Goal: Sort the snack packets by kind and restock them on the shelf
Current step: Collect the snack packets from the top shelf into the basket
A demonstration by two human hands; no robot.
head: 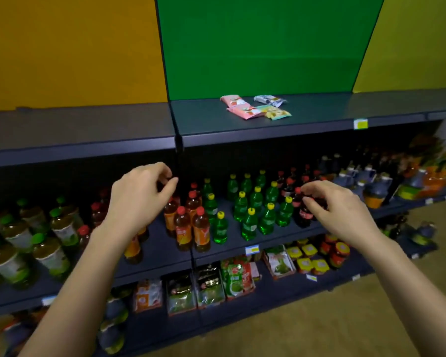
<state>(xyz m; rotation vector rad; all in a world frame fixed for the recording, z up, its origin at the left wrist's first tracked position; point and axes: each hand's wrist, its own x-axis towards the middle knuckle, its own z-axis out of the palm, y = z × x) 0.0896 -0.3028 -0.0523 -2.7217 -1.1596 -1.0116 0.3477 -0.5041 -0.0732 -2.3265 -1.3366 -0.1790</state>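
Top shelf: a dark grey metal shelf board runs across the far side, in front of a green back panel.
Snack packets: four lie flat in a loose cluster on the top shelf, right of centre and well apart from both hands.
Pink packets: two pink foil packets, one farther and one nearer, lie just beside each other at the cluster's left.
Silver packet: a crinkled silver-white packet lies at the far right of the cluster.
Pale green packet: a pale green and yellow packet lies at the near right, touching the nearer pink one.
Left hand: the left hand is raised in front of the middle shelf, below the top shelf's edge.
Left fingers: loosely curled, thumb tip close to the forefinger, nothing seen between them.
Right hand: the right hand is raised to the right, at about the same height.
Right fingers: curled, overlapping a dark cola bottle with a red cap; whether they touch it cannot be told.
Middle shelf: green bottles with yellow caps stand between the hands, amber bottles with red caps to their left.
Price tag: a yellow tag sits on the top shelf's front edge, to the right.
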